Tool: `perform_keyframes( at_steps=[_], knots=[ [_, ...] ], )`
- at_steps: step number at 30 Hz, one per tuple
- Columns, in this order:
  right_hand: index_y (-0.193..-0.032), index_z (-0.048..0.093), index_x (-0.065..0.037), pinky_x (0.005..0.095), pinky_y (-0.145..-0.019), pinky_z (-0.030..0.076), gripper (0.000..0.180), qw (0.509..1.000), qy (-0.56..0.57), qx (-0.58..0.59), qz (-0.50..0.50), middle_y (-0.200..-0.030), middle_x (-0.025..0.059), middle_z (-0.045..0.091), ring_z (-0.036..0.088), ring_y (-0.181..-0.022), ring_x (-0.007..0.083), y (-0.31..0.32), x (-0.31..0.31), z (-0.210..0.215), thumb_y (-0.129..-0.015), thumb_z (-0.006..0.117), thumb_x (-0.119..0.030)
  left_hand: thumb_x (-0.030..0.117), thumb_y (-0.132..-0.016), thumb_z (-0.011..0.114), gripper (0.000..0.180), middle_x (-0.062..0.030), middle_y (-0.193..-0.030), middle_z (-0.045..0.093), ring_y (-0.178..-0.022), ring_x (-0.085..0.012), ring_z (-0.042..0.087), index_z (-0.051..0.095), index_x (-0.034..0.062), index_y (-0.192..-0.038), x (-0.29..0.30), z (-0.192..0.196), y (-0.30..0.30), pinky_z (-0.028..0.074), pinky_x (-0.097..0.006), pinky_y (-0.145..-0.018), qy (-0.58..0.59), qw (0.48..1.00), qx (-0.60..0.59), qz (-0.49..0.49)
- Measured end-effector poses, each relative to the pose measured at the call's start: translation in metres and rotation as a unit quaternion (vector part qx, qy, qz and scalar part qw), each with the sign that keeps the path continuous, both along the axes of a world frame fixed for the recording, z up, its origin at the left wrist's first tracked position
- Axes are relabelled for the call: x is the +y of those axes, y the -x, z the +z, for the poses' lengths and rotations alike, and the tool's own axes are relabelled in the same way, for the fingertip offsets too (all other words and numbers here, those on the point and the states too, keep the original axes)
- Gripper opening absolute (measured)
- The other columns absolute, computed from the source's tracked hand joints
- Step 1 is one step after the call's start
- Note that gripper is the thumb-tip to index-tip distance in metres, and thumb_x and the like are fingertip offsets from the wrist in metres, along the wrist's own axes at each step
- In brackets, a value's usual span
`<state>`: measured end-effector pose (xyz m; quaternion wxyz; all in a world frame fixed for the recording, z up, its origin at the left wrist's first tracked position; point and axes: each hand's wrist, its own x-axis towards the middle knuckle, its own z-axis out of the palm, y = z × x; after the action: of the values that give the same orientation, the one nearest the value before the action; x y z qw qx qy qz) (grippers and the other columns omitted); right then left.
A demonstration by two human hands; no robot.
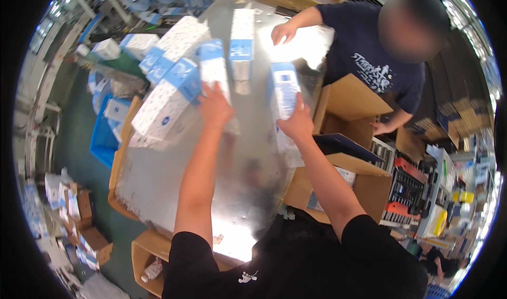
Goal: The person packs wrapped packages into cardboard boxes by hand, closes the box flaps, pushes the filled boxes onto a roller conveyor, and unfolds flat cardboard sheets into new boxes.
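Printed pack (283, 85), a long, straight-edged block in blue and white, is at the right of the metal tabletop (153, 193); nearest the body, an open corrugated cardboard box (298, 187) spreads stiff brown flaps; beyond it the metal shows a dull, cloudy sheen; the right hand (298, 120) has hold of the pack's near part, thumb and fingers parted across its width; the left hand (215, 104) lies half open, fingers spread on a second pack (213, 58), its grip impossible to tell; patterned packs (171, 95) heap up leftward; farther off, a co-worker's hand (285, 33) curls loosely.
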<state>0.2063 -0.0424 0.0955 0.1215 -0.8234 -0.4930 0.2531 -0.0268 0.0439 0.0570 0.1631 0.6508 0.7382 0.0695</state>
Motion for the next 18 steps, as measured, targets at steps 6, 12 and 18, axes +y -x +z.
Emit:
perform_keyframes(
  at_steps=[6,12,18],
  knots=[
    [-0.16,0.022,-0.02,0.0506,-0.1,0.047,0.103,0.994,-0.031,-0.036,0.094,-0.138,0.0253,0.048,0.056,-0.115,0.0451,0.047,-0.055,-0.005,-0.072,0.074,-0.031,0.03,-0.075,0.08,0.09,-0.0298,-0.162,0.017,-0.15,-0.0487,0.018,0.04,0.0036,-0.151,-0.11,-0.007,0.047,0.024,-0.054,-0.121,-0.024,0.964,-0.183,-0.189],
    [-0.159,0.021,-0.013,0.0498,-0.098,0.049,0.107,0.986,-0.062,-0.016,0.153,-0.131,0.0267,0.054,0.057,-0.115,0.0454,0.055,-0.057,-0.001,-0.07,0.077,-0.031,0.038,-0.058,0.091,0.125,-0.0249,-0.143,0.053,-0.136,-0.0369,0.049,0.024,0.0059,-0.158,-0.023,0.033,0.333,0.04,-0.046,-0.112,-0.03,0.996,0.08,0.029],
    [-0.157,0.019,-0.004,0.0494,-0.088,0.054,0.114,0.99,0.048,0.124,0.056,-0.114,0.0276,0.067,0.067,-0.102,0.0415,-0.003,-0.036,0.024,-0.068,0.082,-0.037,0.029,-0.069,0.082,0.102,-0.027,-0.108,0.069,-0.1,-0.0323,0.072,0.027,0.0029,-0.15,-0.035,0.027,0.171,0.059,-0.045,-0.077,0.247,0.967,-0.056,-0.003]
  ],
)
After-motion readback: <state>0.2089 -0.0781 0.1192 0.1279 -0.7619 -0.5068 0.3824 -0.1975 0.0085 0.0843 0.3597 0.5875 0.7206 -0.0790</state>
